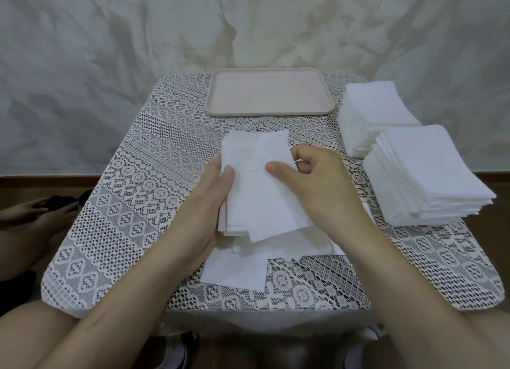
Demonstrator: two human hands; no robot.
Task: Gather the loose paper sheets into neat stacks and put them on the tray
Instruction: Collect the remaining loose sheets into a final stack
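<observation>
White paper sheets (258, 200), fanned askew, held by left hand (208, 206) and right hand (317, 186).

Soft, even light with faint shadows and no glare; the wide lens bows the table (116, 203) edges, and the corners look slightly blurred.

One tray (270, 112), two tall paper stacks, far stack (378, 106) and near stack (425, 170), one handheld bundle (259, 181), several loose sheets (237, 272) beneath, count unclear, left hand (209, 203) and right hand (311, 181), one table (124, 203)
</observation>
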